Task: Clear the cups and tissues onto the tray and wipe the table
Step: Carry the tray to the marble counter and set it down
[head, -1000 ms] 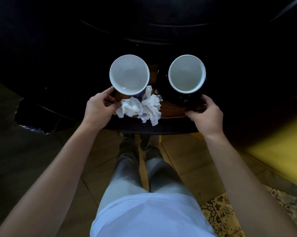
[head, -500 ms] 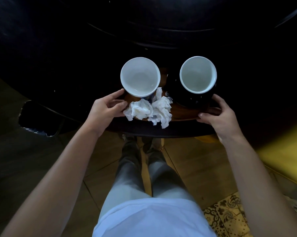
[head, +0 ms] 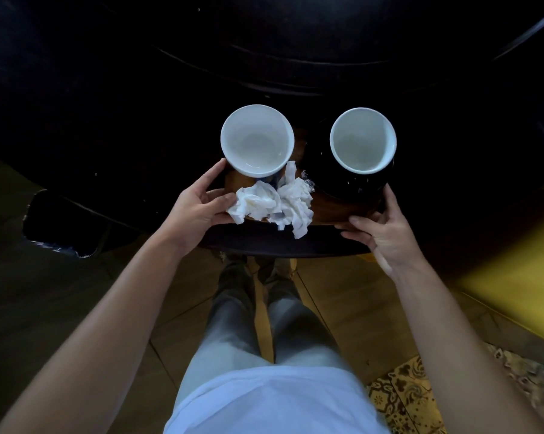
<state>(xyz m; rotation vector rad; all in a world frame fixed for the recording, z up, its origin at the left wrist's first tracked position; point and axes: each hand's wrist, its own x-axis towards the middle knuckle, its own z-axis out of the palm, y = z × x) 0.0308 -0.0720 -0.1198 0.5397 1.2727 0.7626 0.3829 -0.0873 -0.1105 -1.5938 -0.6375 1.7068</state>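
One view only on my end, the head camera, so nothing overlaps with a second view. It sits on the person's head and faces forward and steeply down. I see both forearms running up from the bottom corners to the left hand [head: 198, 211] and right hand [head: 385, 228], which sit about mid-frame, fairly near the lens. Just past the hands is the tray [head: 330, 211]; beyond it the frame goes dark, detail there unreadable. Below the hands I look straight down the torso and legs to the floor [head: 342, 296]. Wide-angle: lines bend toward the edges, and the far right edge is blurred.
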